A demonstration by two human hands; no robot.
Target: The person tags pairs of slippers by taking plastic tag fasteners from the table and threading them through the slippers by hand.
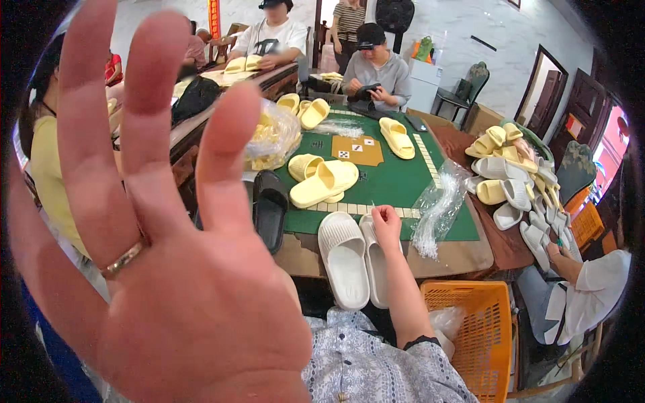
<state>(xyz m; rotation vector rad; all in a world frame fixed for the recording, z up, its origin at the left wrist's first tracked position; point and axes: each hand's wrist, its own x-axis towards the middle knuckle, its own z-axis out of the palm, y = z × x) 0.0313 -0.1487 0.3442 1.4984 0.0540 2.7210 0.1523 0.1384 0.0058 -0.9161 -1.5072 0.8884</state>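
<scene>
My left hand [201, 316] is raised very close to the camera, fingers spread, a ring on one finger, holding nothing. It covers much of the left side. My right hand [388, 227] is pinched over a pair of white slippers at the table's near edge. A thin white strand [373, 203] sticks up from its fingertips. The left white slipper [349, 275] lies toe away from me; my right hand and forearm partly cover the right one [376, 258]. Just beyond are stacked yellow slippers [326, 183], with a black slipper [271, 211] to the left.
The green-topped table [403, 185] also bears a clear bag of white strands [437, 215] and a bag of yellow slippers [272, 138]. Slippers are heaped [514, 174] at right. An orange basket [494, 295] stands by my right side. Several people sit around, one at far right handling slippers.
</scene>
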